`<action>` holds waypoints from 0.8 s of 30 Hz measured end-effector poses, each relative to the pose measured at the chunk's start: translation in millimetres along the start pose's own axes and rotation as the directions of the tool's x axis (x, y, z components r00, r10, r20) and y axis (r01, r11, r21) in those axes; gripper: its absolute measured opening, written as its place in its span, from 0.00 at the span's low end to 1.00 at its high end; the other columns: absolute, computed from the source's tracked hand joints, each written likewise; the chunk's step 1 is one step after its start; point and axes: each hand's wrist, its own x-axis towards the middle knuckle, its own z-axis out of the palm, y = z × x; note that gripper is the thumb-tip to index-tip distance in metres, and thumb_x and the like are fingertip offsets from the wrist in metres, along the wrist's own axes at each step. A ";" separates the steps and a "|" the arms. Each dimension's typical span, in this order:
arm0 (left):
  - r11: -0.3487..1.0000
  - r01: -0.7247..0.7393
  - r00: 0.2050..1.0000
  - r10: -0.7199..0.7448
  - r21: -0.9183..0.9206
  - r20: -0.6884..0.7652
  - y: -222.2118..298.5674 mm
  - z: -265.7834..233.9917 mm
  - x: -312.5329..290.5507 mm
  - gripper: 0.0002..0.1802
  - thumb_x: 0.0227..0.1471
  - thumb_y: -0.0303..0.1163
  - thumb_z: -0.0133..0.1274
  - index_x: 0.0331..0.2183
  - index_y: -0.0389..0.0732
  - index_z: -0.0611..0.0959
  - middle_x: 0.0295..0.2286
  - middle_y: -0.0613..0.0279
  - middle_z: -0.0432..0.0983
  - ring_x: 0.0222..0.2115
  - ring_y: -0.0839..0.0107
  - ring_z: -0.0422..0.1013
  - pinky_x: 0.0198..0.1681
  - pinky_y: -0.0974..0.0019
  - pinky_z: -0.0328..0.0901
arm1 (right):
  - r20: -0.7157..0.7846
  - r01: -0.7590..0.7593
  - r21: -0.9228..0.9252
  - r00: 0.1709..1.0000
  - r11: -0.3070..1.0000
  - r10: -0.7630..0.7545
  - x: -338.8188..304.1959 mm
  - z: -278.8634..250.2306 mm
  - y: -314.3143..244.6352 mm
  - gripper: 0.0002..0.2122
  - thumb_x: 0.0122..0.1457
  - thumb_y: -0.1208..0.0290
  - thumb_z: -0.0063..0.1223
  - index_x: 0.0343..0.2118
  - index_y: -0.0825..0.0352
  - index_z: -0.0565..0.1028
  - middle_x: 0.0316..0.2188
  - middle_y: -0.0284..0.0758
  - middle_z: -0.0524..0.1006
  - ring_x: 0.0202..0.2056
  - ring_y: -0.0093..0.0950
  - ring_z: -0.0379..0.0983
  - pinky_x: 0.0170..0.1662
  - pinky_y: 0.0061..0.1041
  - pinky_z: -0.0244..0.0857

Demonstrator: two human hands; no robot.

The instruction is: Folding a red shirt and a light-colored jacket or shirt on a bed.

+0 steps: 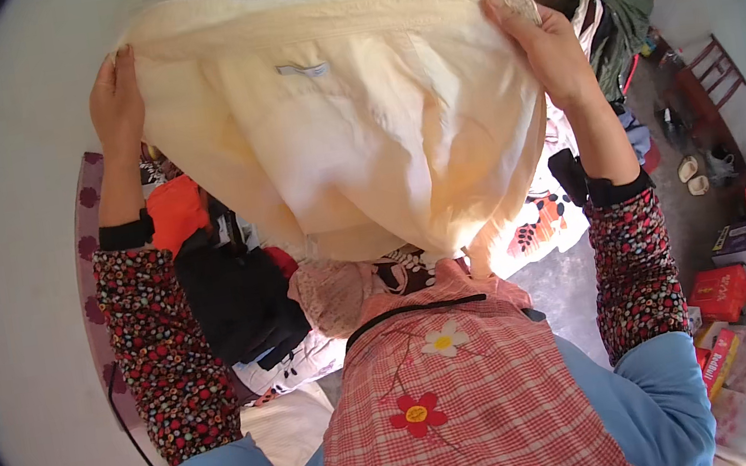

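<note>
Stretched wide between my raised hands is a cream garment (332, 143), with a sewn band along its top edge and a small pale label inside. My left hand (116, 102) pinches the upper left corner, fingers closed on the cloth. At the upper right corner my right hand (548, 51) grips the band, its thumb lying over the front. The cloth hangs down in loose folds and hides much of the bed behind it; its exact kind of garment I cannot make out.
Heaped clothes lie on the bed: a black garment (234, 295), an orange one (177, 213) and a pink lacy one (334, 296). A dark green garment (617, 17) lies at the far right. Red boxes (721, 295) and pale slippers (691, 176) are on the floor at right.
</note>
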 end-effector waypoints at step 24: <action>0.972 0.199 0.934 -0.227 0.125 0.276 45.0 24.2 -21.8 0.21 0.52 0.46 0.48 0.33 0.35 0.79 0.21 0.63 0.74 0.24 0.78 0.67 0.30 0.71 0.62 | -0.173 -0.128 -0.104 0.979 0.986 0.109 27.1 -49.9 25.0 0.15 0.55 0.58 0.48 0.34 0.68 0.75 0.23 0.27 0.73 0.23 0.15 0.67 0.26 0.16 0.61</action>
